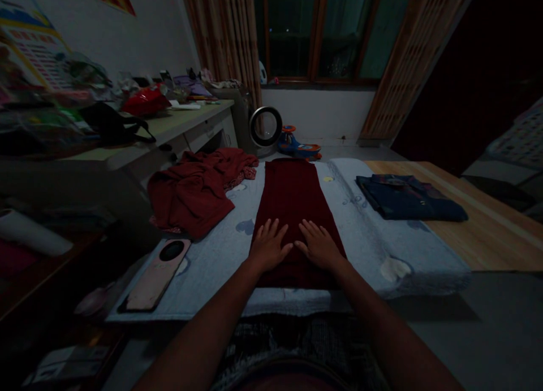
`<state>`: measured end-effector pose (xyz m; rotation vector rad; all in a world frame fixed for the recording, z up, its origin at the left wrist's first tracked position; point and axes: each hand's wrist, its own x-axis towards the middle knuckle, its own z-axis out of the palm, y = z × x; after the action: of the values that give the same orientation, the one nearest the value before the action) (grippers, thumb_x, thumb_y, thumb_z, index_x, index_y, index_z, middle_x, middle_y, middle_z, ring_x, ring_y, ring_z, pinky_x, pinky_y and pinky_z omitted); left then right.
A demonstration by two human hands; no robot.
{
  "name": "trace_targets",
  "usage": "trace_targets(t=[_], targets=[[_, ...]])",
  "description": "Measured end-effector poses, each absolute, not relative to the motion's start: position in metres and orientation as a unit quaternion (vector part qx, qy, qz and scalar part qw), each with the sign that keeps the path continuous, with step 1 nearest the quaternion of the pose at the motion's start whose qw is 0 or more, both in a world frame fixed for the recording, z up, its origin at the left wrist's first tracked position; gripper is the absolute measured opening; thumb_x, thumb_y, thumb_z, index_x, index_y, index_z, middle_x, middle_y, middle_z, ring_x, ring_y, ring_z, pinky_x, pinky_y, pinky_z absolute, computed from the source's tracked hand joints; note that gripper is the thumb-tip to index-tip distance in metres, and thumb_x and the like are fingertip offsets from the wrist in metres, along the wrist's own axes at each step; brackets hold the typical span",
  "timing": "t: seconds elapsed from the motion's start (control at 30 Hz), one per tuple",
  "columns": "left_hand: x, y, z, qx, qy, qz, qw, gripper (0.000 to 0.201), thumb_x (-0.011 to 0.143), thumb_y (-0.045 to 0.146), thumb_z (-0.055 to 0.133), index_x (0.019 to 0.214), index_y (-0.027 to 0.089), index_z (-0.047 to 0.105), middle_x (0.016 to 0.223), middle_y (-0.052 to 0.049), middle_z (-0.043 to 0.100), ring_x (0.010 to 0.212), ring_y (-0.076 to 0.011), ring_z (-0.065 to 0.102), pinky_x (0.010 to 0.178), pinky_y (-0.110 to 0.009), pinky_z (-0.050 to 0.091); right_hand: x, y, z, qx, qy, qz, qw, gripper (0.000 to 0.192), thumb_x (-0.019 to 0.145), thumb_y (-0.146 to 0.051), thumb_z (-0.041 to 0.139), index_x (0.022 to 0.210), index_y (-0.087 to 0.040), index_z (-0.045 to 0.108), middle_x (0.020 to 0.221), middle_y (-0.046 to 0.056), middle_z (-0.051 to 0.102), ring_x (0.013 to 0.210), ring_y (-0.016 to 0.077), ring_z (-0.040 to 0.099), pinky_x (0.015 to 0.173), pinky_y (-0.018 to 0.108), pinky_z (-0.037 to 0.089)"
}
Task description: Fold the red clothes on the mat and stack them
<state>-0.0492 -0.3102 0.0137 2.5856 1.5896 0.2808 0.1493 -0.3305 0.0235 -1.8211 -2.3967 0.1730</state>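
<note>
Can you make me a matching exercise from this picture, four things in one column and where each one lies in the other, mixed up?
Things:
1. dark red cloth
2. crumpled red garment
3. folded blue garment
4. phone

Places:
A. at the left near corner of the pale blanket
B. flat in the middle, under the left hand and the right hand
C. at the far right, partly on the wooden board
D. heaped at the left, beside the desk

Pairs: 1-B, 2-D, 3-C, 4-A
</note>
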Motion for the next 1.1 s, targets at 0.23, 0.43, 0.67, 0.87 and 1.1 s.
trace_targets(t=[0.23,0.43,0.67,0.87,1.1], targets=[[-0.052,-0.304,0.040,0.845,0.525,0.083,0.061,0.055,0.094,0.056,0.039,0.138,0.025,0.048,0.148,-0.010,0.044,0.139,-0.0334,0.034,0.110,-0.051,0.030,0.181,-0.330,0.044,-0.647,-0.759,0.053,0.042,0.057,0.097,-0.051,0.034,0.141,-0.016,0.044,0.150,0.012,0.040,0.139,0.0282,0.033,0.111,0.052,0.024],[-0.036,-0.250,0.060,0.843,0.519,0.143,-0.008,0.044,0.097,0.037,0.037,0.136,0.020,0.049,0.149,-0.008,0.043,0.141,-0.0249,0.031,0.114,-0.046,0.026,0.158,-0.281,0.063,-0.633,-0.766,0.024,0.115,0.048,0.097,-0.036,0.037,0.141,-0.015,0.043,0.150,0.013,0.039,0.140,0.0254,0.031,0.113,0.048,0.022],[-0.031,-0.231,0.016,0.836,0.543,0.071,0.007,0.059,0.093,0.056,0.034,0.147,0.032,0.035,0.157,-0.001,0.029,0.144,-0.0329,0.022,0.115,-0.052,0.019,0.142,-0.261,0.030,-0.609,-0.786,0.038,0.102,0.056,0.098,-0.046,0.033,0.147,-0.019,0.036,0.155,0.007,0.031,0.143,0.0244,0.024,0.115,0.046,0.018],[-0.031,-0.234,0.015,0.805,0.589,0.065,0.015,0.063,0.089,0.065,0.032,0.147,0.041,0.031,0.158,-0.001,0.026,0.143,-0.0418,0.019,0.108,-0.065,0.019,0.147,-0.262,0.023,-0.650,-0.754,0.021,0.093,0.064,0.097,-0.055,0.029,0.148,-0.017,0.036,0.155,0.008,0.030,0.144,0.0253,0.023,0.116,0.044,0.015],[-0.033,-0.236,0.021,0.790,0.609,0.048,0.053,0.069,0.087,0.070,0.029,0.149,0.039,0.028,0.159,-0.003,0.023,0.144,-0.0412,0.015,0.108,-0.066,0.019,0.171,-0.264,0.021,-0.721,-0.691,0.034,0.053,0.073,0.095,-0.061,0.025,0.150,-0.012,0.029,0.158,0.012,0.022,0.145,0.0265,0.017,0.115,0.046,0.014]])
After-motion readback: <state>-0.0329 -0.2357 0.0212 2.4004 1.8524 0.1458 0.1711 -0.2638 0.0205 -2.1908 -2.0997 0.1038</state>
